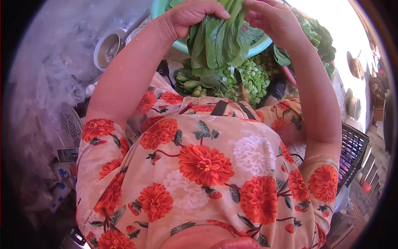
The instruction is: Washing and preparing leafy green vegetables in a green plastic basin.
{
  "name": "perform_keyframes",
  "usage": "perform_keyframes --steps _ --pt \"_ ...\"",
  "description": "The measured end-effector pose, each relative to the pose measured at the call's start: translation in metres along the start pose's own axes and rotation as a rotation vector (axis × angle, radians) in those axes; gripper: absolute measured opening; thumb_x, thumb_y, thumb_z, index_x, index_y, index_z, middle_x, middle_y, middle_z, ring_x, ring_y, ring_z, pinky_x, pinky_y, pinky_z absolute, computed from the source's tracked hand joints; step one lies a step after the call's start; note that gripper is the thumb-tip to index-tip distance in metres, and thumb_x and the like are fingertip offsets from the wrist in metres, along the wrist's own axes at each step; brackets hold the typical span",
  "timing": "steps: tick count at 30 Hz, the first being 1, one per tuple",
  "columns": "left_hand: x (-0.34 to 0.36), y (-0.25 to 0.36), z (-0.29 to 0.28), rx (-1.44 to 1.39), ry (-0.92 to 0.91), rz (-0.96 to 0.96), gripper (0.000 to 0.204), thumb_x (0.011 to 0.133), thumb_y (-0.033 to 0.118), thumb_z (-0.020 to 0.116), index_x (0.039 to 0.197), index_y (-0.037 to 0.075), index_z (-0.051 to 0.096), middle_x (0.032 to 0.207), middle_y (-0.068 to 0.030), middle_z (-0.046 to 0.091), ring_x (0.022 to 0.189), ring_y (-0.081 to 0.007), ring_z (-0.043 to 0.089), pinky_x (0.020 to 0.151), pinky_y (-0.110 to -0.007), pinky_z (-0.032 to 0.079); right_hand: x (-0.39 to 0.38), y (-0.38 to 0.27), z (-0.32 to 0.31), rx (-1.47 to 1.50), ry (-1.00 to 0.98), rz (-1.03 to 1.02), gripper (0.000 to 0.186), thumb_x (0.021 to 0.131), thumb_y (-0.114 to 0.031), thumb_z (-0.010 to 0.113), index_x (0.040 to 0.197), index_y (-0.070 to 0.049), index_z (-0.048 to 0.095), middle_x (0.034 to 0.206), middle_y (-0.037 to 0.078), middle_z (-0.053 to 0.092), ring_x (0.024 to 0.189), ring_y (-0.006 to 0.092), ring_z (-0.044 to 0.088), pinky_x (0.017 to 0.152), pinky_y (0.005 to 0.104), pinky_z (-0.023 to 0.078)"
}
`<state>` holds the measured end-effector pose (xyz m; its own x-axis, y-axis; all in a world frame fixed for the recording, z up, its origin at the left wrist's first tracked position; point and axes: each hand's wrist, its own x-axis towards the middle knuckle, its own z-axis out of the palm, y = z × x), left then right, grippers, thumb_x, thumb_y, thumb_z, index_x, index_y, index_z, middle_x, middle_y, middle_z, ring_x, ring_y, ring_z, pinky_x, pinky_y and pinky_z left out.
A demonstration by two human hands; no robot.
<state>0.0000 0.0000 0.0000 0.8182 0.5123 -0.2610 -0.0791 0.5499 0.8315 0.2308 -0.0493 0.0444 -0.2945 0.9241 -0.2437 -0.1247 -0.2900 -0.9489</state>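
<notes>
My left hand [194, 17] is closed around a bunch of leafy greens [217, 43], like bok choy, at the top of the view. Its broad leaves hang down toward me. On the other side of the bunch, my right hand [273, 20] has its fingers curled at the pale stalks. The greens hang over the near rim of a mint-green basin [262, 45], which holds more leaves. Below the bunch lies a heap of cut green stem ends [253, 79]. A knife [241, 86] with a wooden handle rests against that heap, its handle toward me.
More leafy greens [321, 37] fill a red-rimmed container at the right. Clear plastic sheeting [49, 83] covers the left, with a white long-handled pot [108, 50] beside it. A black plastic crate [352, 149] stands by my right elbow. Loose leaves [195, 81] lie near my lap.
</notes>
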Motion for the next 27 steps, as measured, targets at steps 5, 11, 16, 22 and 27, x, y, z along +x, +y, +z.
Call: perform_keyframes --steps 5,11,16,22,27 --pt "0.004 0.01 0.018 -0.075 -0.012 0.004 0.038 0.087 0.007 0.057 0.123 -0.006 0.052 0.111 -0.0167 0.065 0.094 -0.023 0.068 0.086 -0.036 0.056 -0.003 -0.009 -0.005 0.016 -0.02 -0.018 0.025 0.09 -0.02 0.066 0.107 -0.003 0.06 0.086 0.003 0.061 0.07 0.0115 0.058 0.065 0.0255 0.047" --pt "0.004 0.023 0.011 0.031 0.26 0.082 0.035 0.08 0.009 0.067 0.112 -0.003 0.063 0.103 -0.0131 0.067 0.092 -0.0206 0.065 0.083 -0.032 0.053 0.004 -0.009 -0.021 -0.024 0.021 -0.061 0.023 0.09 -0.019 0.066 0.105 -0.003 0.059 0.082 0.001 0.06 0.068 0.0085 0.055 0.058 0.0244 0.043" --pt "-0.006 0.036 0.008 0.385 0.459 0.114 0.027 0.08 0.004 0.062 0.106 -0.002 0.064 0.096 -0.0094 0.066 0.086 -0.0182 0.063 0.08 -0.03 0.051 0.003 -0.016 -0.015 -0.245 0.145 -0.105 0.021 0.087 -0.023 0.069 0.091 -0.003 0.063 0.073 0.001 0.058 0.061 0.0094 0.053 0.054 0.0252 0.04" --pt "0.0 0.028 0.046 0.45 0.553 0.174 0.015 0.084 0.008 0.062 0.097 0.0 0.064 0.084 -0.0048 0.063 0.075 -0.0154 0.06 0.073 -0.028 0.049 0.006 -0.018 0.006 -0.573 0.282 -0.103 0.028 0.085 -0.026 0.072 0.076 -0.002 0.061 0.063 0.003 0.056 0.056 0.0115 0.053 0.051 0.0267 0.043" --pt "0.014 0.001 0.039 0.265 0.334 0.17 0.038 0.086 0.015 0.069 0.119 0.002 0.057 0.103 -0.0078 0.066 0.089 -0.017 0.067 0.079 -0.031 0.057 0.012 -0.02 0.015 -0.486 0.274 -0.123 0.031 0.084 -0.028 0.073 0.077 -0.002 0.06 0.063 0.004 0.056 0.055 0.012 0.053 0.049 0.0274 0.042"
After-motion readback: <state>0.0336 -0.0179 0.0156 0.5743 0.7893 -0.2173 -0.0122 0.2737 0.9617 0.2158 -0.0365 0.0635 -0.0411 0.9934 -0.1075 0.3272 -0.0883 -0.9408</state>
